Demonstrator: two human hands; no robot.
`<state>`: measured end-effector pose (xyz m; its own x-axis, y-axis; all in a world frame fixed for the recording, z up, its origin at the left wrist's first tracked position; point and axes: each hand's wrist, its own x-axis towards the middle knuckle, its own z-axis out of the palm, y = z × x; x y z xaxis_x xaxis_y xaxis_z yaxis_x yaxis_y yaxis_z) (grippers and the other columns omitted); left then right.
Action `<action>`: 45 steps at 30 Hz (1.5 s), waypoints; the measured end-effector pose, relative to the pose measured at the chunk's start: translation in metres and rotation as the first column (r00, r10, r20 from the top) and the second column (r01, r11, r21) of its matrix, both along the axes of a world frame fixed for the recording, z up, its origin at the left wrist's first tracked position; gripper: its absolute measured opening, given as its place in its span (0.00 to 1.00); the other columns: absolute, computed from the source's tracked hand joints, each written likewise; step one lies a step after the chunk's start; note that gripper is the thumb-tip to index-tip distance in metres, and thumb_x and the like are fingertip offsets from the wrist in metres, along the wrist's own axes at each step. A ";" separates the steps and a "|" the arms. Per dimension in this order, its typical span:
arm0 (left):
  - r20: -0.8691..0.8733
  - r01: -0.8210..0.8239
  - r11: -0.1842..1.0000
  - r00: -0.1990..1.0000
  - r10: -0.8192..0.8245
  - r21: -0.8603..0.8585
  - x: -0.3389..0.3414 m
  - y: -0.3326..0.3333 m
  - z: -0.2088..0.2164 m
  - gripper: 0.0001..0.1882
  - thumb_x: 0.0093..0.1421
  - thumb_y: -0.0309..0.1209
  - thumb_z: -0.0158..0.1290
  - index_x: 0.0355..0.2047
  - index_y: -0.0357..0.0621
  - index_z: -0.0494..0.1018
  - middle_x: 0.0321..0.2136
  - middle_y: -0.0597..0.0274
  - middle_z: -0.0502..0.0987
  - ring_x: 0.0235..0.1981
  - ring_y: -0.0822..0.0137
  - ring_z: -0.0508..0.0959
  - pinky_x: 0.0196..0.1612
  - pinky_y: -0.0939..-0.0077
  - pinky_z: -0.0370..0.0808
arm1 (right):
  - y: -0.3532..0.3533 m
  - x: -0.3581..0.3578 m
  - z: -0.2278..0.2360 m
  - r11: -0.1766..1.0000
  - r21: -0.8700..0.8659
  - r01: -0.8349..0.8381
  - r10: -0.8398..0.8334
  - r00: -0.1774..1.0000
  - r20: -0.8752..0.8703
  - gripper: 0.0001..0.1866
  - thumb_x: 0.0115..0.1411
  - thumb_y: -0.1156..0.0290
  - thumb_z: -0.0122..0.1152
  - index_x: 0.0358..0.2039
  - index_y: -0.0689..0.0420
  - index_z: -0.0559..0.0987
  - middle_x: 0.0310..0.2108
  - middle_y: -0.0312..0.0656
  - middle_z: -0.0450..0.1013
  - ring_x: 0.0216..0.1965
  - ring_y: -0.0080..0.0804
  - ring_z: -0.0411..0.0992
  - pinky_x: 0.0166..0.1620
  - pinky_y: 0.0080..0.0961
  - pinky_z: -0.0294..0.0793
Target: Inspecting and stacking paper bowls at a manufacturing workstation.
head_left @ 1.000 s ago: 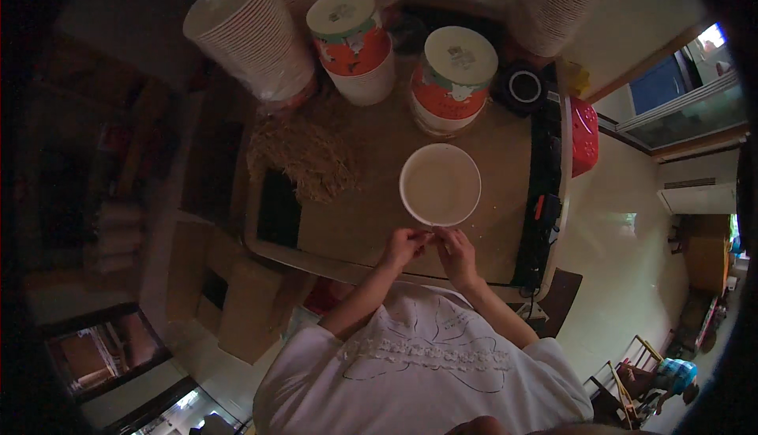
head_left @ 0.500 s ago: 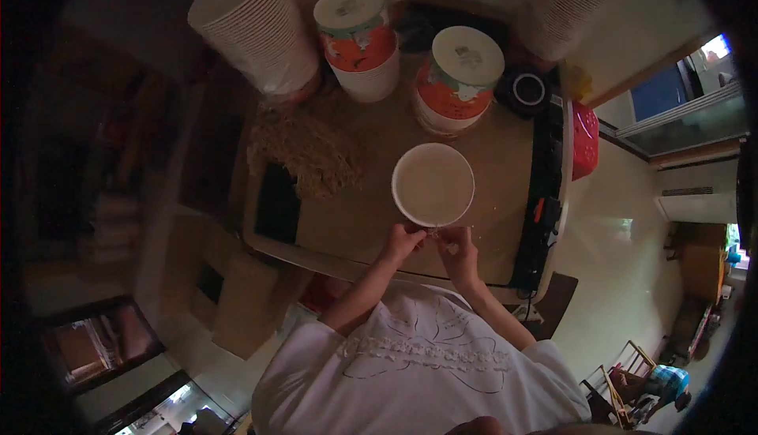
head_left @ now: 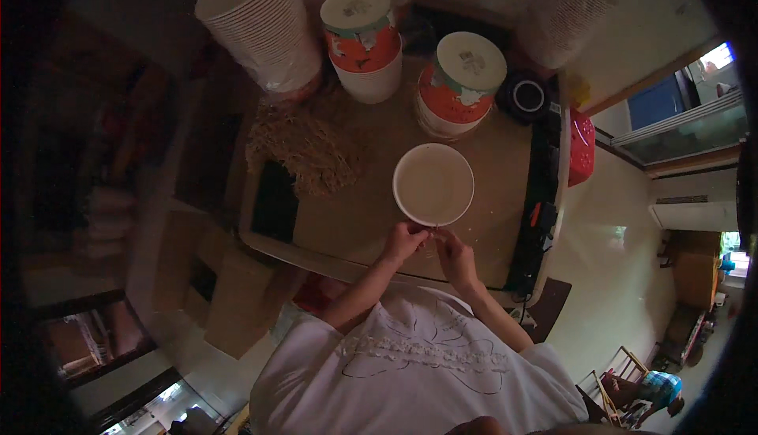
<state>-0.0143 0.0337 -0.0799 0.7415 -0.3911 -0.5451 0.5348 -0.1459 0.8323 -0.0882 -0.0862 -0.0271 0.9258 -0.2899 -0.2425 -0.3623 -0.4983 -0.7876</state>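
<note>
A round white paper tub (head_left: 433,185) stands with its mouth up in the middle of the table, its pale inside showing. My left hand (head_left: 404,242) and my right hand (head_left: 456,259) meet just below its near rim. Both have their fingers pinched together, fingertips almost touching. Something thin and small may be between them, too fine to make out. Left of the tub lies a tangled heap of brown, stringy strands (head_left: 304,151). Behind the tub, two short stacks of upturned orange and white tubs stand, one at the left (head_left: 363,44) and one at the right (head_left: 462,80).
Tall stacks of nested white tubs rise at the back left (head_left: 260,32) and back right (head_left: 564,16). A black round object (head_left: 527,97) and a power strip (head_left: 541,218) line the right edge, beside a red plastic basket (head_left: 582,147). Cardboard (head_left: 241,301) lies at lower left; another person (head_left: 659,391) is far right.
My right fingers have shifted slightly and come closer to the left fingertips. The tub stays in place. The whole view has tilted a little.
</note>
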 end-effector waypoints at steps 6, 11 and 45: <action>0.004 0.001 1.000 1.000 -0.001 0.018 -0.002 -0.003 -0.020 0.06 0.49 0.31 0.53 0.20 0.42 0.73 0.14 0.69 0.72 0.13 0.80 0.69 0.15 0.84 0.64 | -0.003 0.000 -0.013 0.999 -0.008 0.051 -0.050 0.994 0.097 0.07 0.55 0.71 0.48 0.34 0.56 0.72 0.21 0.47 0.71 0.22 0.30 0.72 0.23 0.23 0.66; 0.093 0.013 1.000 0.996 -0.014 0.020 -0.005 -0.003 -0.035 0.06 0.49 0.30 0.53 0.20 0.42 0.73 0.13 0.69 0.72 0.13 0.79 0.68 0.15 0.82 0.64 | -0.007 0.002 -0.025 0.994 0.066 0.084 -0.086 0.996 0.024 0.07 0.54 0.70 0.50 0.30 0.58 0.73 0.20 0.45 0.70 0.21 0.25 0.69 0.25 0.23 0.66; -0.144 0.051 0.986 0.987 -0.074 -0.158 -0.014 0.004 -0.001 0.09 0.53 0.35 0.50 0.25 0.42 0.74 0.20 0.73 0.73 0.19 0.82 0.66 0.23 0.88 0.64 | -0.003 -0.009 -0.024 0.887 0.425 0.182 -0.171 0.983 -0.065 0.08 0.56 0.71 0.48 0.32 0.61 0.73 0.19 0.34 0.69 0.21 0.16 0.64 0.24 0.15 0.64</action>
